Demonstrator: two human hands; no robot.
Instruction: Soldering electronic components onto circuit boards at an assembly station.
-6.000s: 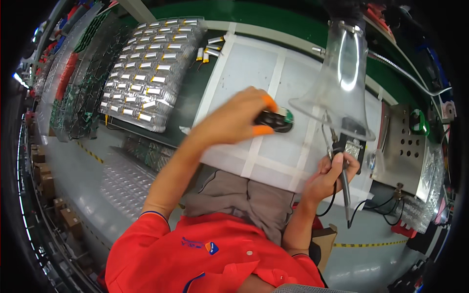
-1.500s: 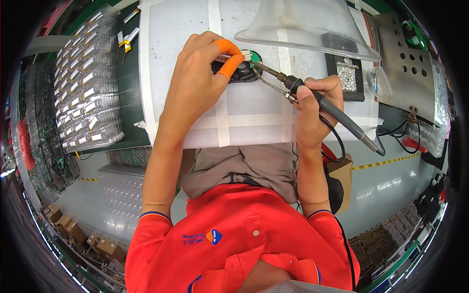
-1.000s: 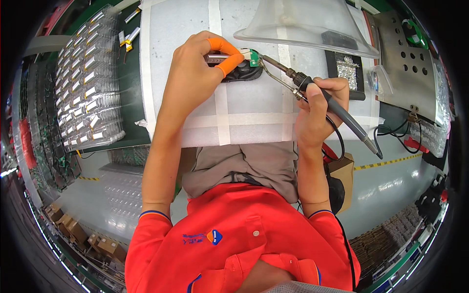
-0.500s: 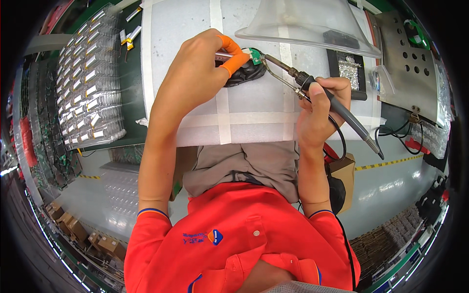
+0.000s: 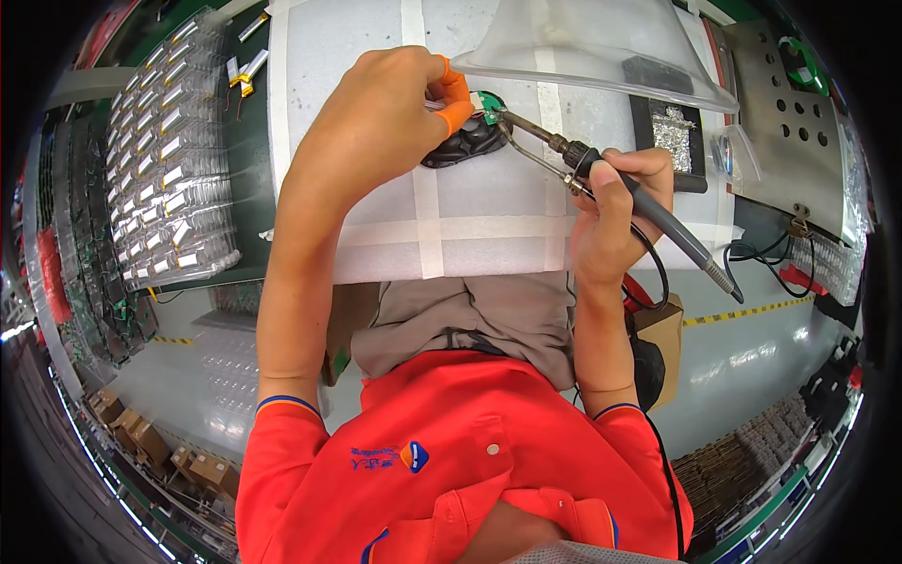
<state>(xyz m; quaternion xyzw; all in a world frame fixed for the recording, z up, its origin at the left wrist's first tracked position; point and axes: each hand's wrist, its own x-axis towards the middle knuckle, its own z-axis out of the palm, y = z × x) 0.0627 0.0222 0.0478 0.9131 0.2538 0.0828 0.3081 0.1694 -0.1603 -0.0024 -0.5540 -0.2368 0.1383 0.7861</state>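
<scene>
My left hand (image 5: 376,122), with orange finger cots on its thumb and forefinger, is closed in a pinch beside a small green circuit board (image 5: 489,105). What lies between those fingertips is mostly hidden. The board rests on or just above a black moulded piece (image 5: 465,144) on the white padded work surface (image 5: 376,254). In my right hand (image 5: 615,207) is a grey soldering iron (image 5: 662,211), gripped like a pen. Its tip and a thin curved metal tube alongside point left and meet the right edge of the board.
A clear plastic hood (image 5: 583,47) stands over the back of the work surface. Right of it sits a black tray (image 5: 691,150) of silvery bits, then a perforated metal box (image 5: 789,132). At left are clear trays (image 5: 174,160) of small silver cells and a few loose cells (image 5: 247,70).
My left hand has shifted slightly left and up, its fingers now covering more of what they pinch. The iron has moved slightly left and down, its tip still at the board.
</scene>
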